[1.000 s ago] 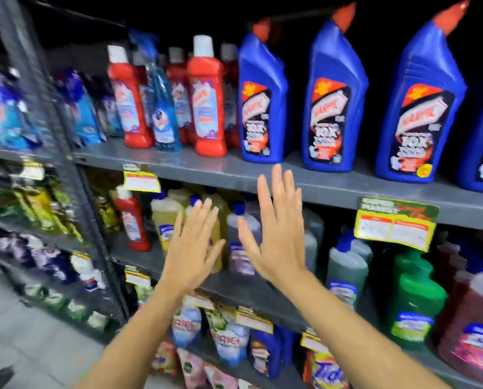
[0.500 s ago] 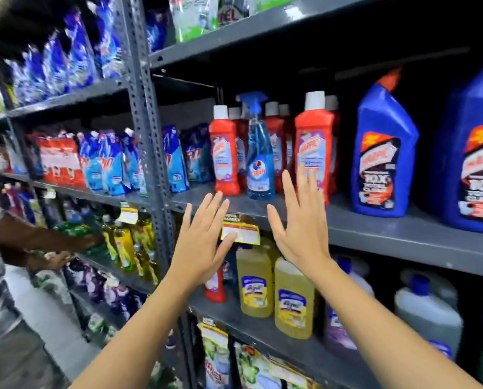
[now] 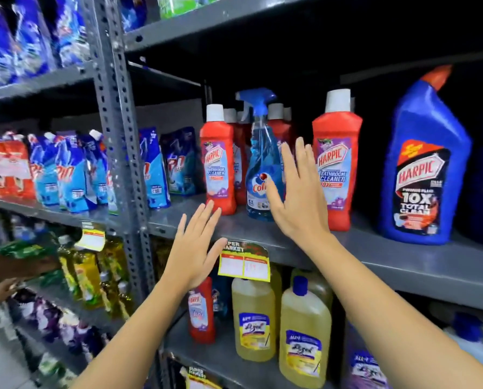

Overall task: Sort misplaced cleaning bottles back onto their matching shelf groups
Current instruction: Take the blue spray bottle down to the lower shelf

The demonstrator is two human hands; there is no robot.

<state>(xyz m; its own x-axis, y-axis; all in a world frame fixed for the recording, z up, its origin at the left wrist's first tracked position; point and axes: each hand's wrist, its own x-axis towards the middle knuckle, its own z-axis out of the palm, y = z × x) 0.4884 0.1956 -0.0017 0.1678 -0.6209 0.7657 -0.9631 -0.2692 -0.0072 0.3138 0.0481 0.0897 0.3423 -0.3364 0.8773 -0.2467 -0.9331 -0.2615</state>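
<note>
Hands empty: right hand point(image 3: 299, 197) before spray bottle point(image 3: 258, 164).

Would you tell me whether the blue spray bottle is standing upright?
Upright: the blue spray bottle stands on its base on the shelf, trigger on top.

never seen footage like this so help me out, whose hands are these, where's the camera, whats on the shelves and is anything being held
There is no machine here: a person wears one wide-angle camera on the head, looking forward at their own bare hands in a shop aisle. The left hand and right hand are both open with fingers spread; neither has a grip on anything. The right hand is raised in front of a blue spray bottle, which stands among red bathroom cleaner bottles on a grey metal shelf. A big blue toilet cleaner bottle stands further right. On the shelf below, one red bottle stands beside yellow floor cleaner bottles.
</note>
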